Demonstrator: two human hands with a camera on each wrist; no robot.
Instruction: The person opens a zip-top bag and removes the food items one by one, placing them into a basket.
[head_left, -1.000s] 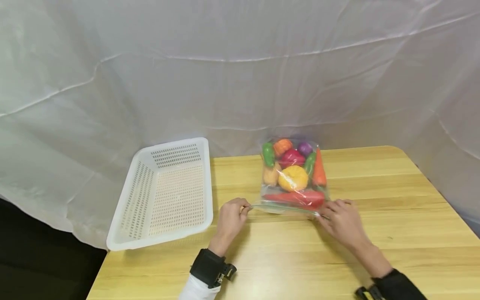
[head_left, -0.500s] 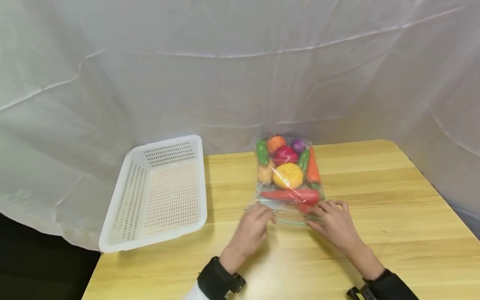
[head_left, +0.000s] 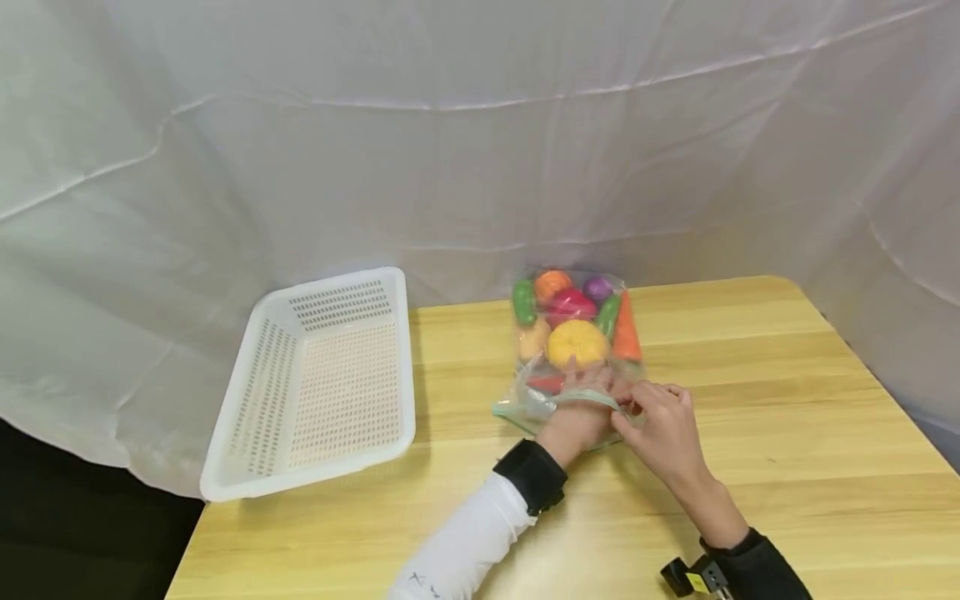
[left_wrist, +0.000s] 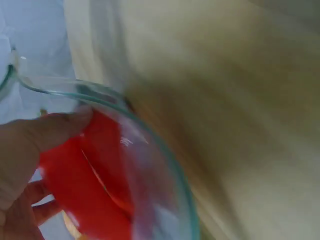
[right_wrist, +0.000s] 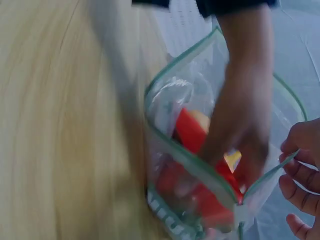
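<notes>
- White wrinkled cloth hung behind the pale wooden table [head_left: 750, 433], and everything we worked with sat on that table.
- One white perforated plastic basket [head_left: 315, 383] lay at the table's left end, well apart from our hands.
- One clear zip-top plastic bag with a green seal strip [head_left: 573, 350] lay flat near the middle, mouth toward us, stuffed with bright toy vegetables.
- Through the plastic we counted roughly eight toys: one yellow pumpkin-like piece [head_left: 576, 342], one orange carrot [head_left: 627, 333], two green ones, one magenta, one purple, one orange round one, one long red one [left_wrist: 95, 190]; some overlapped, so the count was not certain.
- Our left hand [head_left: 581, 412] was inside the bag's mouth, fingers bent around the long red toy as far as the blurred wrist views let us judge.
- Our right hand [head_left: 660, 425] pinched the right side of the green rim and held it up.
- To do it well, we judged the rim should be kept lifted and wide, and the red toy drawn out lengthwise so it would not snag the seal.
</notes>
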